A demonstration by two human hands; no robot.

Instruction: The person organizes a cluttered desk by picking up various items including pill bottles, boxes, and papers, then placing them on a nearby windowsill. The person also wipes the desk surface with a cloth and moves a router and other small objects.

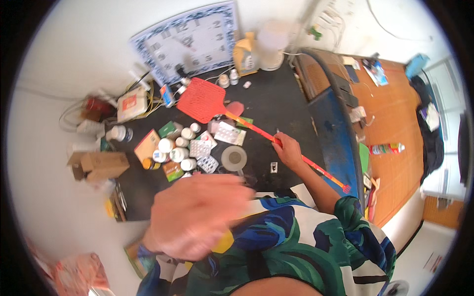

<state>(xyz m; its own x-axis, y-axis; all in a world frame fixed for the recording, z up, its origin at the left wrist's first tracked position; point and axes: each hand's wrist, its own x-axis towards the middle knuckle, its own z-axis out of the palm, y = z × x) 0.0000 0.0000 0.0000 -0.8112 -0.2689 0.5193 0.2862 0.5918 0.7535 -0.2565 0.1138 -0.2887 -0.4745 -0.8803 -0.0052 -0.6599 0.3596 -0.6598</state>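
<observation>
**Long red plastic fly swatter (261, 132) in the right hand (289, 151)**

The swatter lies slantwise across the black desk (284, 96): its flat, square, perforated red blade (200, 100) is at the far left, and its handle end points to the near right. Whether the blade touches the desk, I cannot tell. The right hand has its fingers closed around the slim red-orange handle, about the middle of its length. The left hand (197, 212) is near and blurred; I cannot tell if its fingers are spread or pressed together.

I judge the swatter to be very light, the blade thin and bendable, the handle stiffer but flexible too. It should not break easily, though smooth plastic may turn in a loose grip. The lower handle is the better place to hold; a wide swing could knock the small white plastic bottles (178, 155) beside the blade.
</observation>
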